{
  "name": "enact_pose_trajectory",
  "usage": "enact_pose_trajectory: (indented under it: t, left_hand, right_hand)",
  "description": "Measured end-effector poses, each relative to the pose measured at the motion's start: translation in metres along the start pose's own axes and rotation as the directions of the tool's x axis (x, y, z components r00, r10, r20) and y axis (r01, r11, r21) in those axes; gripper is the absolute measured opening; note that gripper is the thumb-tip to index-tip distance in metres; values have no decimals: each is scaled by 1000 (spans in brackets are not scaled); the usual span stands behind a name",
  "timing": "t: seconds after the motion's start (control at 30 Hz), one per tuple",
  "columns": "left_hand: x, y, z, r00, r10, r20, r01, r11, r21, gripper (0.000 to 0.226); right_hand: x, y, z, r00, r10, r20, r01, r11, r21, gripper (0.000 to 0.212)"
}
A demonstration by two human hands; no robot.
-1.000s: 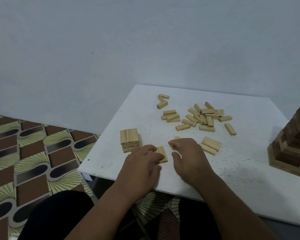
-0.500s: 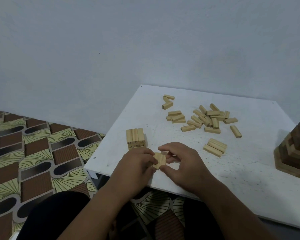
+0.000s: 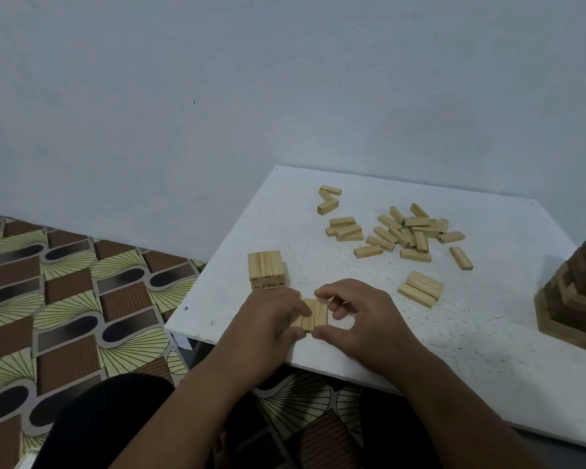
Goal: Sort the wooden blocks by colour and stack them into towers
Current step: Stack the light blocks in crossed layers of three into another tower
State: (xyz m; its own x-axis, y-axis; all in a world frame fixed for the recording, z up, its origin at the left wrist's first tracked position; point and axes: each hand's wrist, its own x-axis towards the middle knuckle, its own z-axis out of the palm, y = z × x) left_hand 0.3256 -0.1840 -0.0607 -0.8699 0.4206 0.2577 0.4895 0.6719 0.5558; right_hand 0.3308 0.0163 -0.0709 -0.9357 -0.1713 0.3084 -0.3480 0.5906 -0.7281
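Item: pale wooden blocks, one layer being squared up at the counter's near edge.

Nearest you, your left hand point(image 3: 271, 319) and right hand point(image 3: 359, 316) pinch a row of pale blocks point(image 3: 313, 313) from both sides, fingers curled on it, low over the white counter point(image 3: 487, 333). Press the ends flush and keep the row level before you carry it; I judge it belongs crosswise on the short pale stack point(image 3: 265, 268) just beyond your left hand. That stack's end faces bear printed numbers; "30" reads, the rest are too small. Right of your hands, a flat set of three blocks point(image 3: 420, 288). Farther back, the loose block pile point(image 3: 400, 231). At the far right edge, a dark-and-light tower point(image 3: 579, 292).
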Motion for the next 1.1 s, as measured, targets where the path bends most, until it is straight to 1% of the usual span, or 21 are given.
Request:
enact_pose_trajectory:
  t: [0.07, 0.17, 0.37, 0.53, 0.73, 0.87, 0.9, 1.0, 1.1]
  left_hand:
    - [1, 2, -2, 1000, -7, 6, 7, 1000, -2, 26]
    - [2, -1, 0, 1000, -28, -11, 28, 1000, 2, 26]
    - [2, -2, 2, 998, -61, -24, 61, 998, -7, 21]
    - [0, -2, -1, 999, -50, 20, 51, 999, -11, 12]
    - [-1, -4, -4, 994, -76, 77, 78, 997, -20, 25]
    - [0, -6, -5, 999, 47, 21, -46, 998, -49, 33]
    - [1, -6, -5, 999, 52, 6, -52, 997, -55, 34]
    - [3, -6, -4, 1000, 9, -24, -10, 999, -51, 33]
    - [3, -2, -5, 1000, -6, -7, 6, 999, -33, 25]
  right_hand:
    - [0, 0, 1, 1000, 20, 21, -20, 1000, 8, 47]
    - [0, 0, 2, 999, 9, 35, -8, 1000, -19, 43]
    - [-2, 0, 3, 1000, 1, 26, -1, 1000, -10, 38]
    - [-1, -1, 3, 1000, -5, 19, 5, 1000, -4, 35]
    - [-1, 0, 2, 999, 5, 33, -4, 1000, -11, 30]
    - [1, -1, -1, 999, 14, 47, -14, 1000, 2, 26]
    - [2, -1, -1, 999, 4, 52, -5, 1000, 8, 26]
    - [4, -1, -1, 998, -15, 62, 15, 1000, -1, 25]
    - [5, 1, 1, 998, -10, 64, 15, 998, -65, 20]
